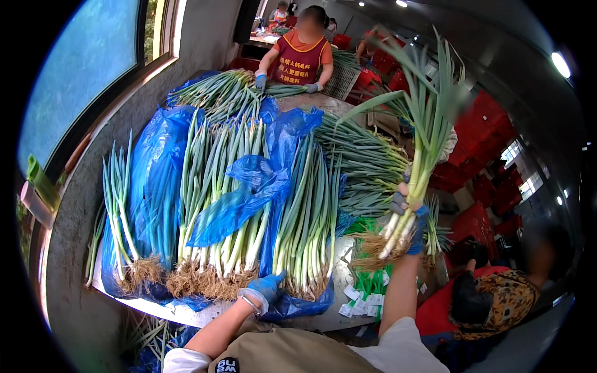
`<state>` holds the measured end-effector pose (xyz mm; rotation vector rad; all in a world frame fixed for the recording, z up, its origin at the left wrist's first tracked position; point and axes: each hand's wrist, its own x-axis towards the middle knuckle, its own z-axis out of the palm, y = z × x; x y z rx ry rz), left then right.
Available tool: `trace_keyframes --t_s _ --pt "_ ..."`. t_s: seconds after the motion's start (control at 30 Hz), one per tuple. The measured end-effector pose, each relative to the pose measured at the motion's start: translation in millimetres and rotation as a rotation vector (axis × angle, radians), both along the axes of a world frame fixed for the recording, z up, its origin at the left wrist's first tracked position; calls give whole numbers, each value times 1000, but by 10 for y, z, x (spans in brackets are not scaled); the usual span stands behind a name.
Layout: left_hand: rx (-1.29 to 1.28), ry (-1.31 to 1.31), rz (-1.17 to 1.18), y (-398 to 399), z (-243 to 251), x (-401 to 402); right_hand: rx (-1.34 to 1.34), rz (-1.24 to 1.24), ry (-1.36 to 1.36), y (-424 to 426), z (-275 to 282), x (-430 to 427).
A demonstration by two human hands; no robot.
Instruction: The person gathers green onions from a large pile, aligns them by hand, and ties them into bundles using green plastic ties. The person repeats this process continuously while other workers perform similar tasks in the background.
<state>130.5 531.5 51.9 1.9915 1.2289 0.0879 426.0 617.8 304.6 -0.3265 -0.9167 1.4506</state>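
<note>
My right hand [413,210], in a blue glove with some bare fingertips, grips a bunch of large green onions [422,163] near the white stems, leaves up and roots down. Blue-gloved, my left hand [267,288] rests by the roots at the table's near edge, between two piles; whether it pinches the blue plastic bag [298,305] under it is unclear. Right of it lies a pile of green onions [308,224]. Another pile [224,224] lies to the left, partly under blue plastic [238,200]. Farther left are a blue-wrapped bundle [156,186] and loose green onions [122,214].
Green ties with white tags [368,293] lie at the table's near right. More green onions [368,168] are stacked behind them. Across the table, a gloved co-worker [298,56] handles green onions. Another person [494,293] is close on the right. Red crates [485,126] stand beyond.
</note>
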Motion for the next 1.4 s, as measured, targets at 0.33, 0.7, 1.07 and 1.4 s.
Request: trace_keyframes --t_s 0.33,0.7,1.07,1.4 --pt "-186 -586 543 132 642 -454 -599 76 -393 116 -2011 -935" --pt "-387 -584 500 368 1077 -481 -622 150 -362 -167 -1847 -1467" --pt "-724 -970 437 308 645 3 -464 234 -587 -397 -1813 -1417" --pt "-764 -699 401 306 829 -28 -262 -325 -1336 -50 -2039 -1090"
